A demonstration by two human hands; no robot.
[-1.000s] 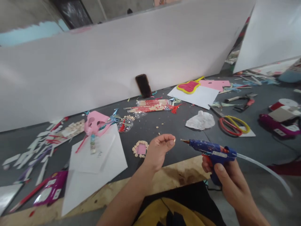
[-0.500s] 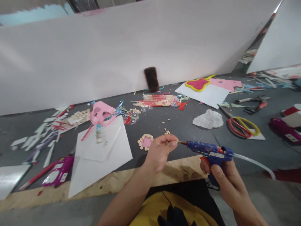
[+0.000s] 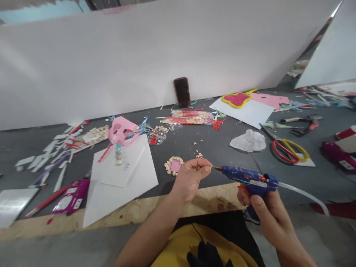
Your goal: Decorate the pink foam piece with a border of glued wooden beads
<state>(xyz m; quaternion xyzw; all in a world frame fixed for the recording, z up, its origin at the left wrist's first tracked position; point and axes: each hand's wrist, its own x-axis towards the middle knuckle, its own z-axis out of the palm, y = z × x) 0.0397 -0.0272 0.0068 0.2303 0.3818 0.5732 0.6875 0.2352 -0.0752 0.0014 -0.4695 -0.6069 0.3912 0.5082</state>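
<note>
My right hand [image 3: 267, 211] is wrapped round the handle of a blue hot glue gun [image 3: 247, 178], with a clear glue stick [image 3: 303, 193] trailing from its back end. My left hand [image 3: 191, 178] pinches a tiny pale bead-like piece [image 3: 210, 167], mostly hidden by the fingertips, right at the gun's nozzle. Just left of that hand lies a small pink card [image 3: 174, 166] ringed with cream beads, partly covered by the hand. A few loose pale beads [image 3: 198, 154] are scattered on the dark table beyond the fingers.
White sheets [image 3: 144, 167] and a pink mask [image 3: 122, 131] lie at left, near a purple tool [image 3: 72, 196]. Wrapped red-and-cream sticks [image 3: 189, 118] lie before a phone [image 3: 182, 92] leaning on the white board. Crumpled white paper [image 3: 249, 141], scissors [image 3: 289, 150] and pliers [image 3: 304, 124] are at right.
The view has shifted slightly. Both hands keep nearly the same pose, the left still pinching the small piece at the glue gun's nozzle.
</note>
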